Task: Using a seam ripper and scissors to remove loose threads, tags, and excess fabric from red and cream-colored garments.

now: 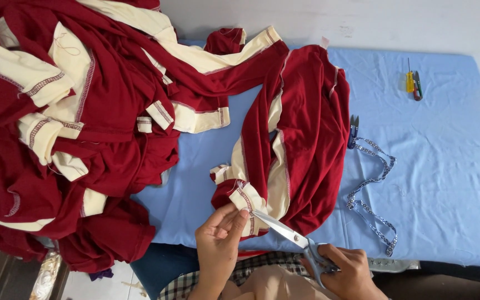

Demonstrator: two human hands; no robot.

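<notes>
A dark red garment with cream bands (301, 133) lies spread on the blue cloth-covered table (445, 155). My left hand (219, 239) pinches its cream cuff with red trim (244, 199) at the near edge. My right hand (346, 272) grips the handles of metal scissors (290, 233), whose blades point up-left and touch the cuff right by my left fingers.
A big heap of similar red and cream garments (68, 128) covers the left of the table and hangs over its edge. A small dark thread snipper on a patterned blue ribbon (376, 183) lies to the right. Two small screwdrivers (413, 84) rest far right.
</notes>
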